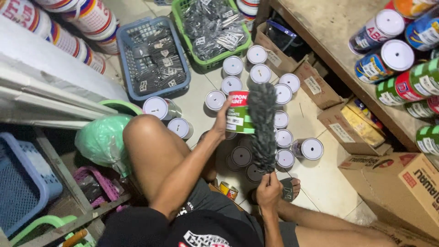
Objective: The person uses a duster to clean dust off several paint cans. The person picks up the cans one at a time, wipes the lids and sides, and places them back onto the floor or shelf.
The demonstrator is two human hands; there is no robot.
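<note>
My left hand (222, 120) grips a paint can (240, 113) with a red top band and green lower band, held up above the floor. My right hand (269, 191) holds the handle of a grey fluffy duster (262, 123), whose head lies against the right side of that can. Below and around them several white-lidded cans (283, 93) stand on the tiled floor, and a few darker-lidded cans (241, 156) sit just under the held one.
A blue basket (125, 55) and a green basket (179, 18) hold packets of dark small items at the back. Cardboard boxes (402, 183) line the right, under a wooden shelf (329, 32) of stacked cans. A green plastic bag (103, 139) lies left of my knee.
</note>
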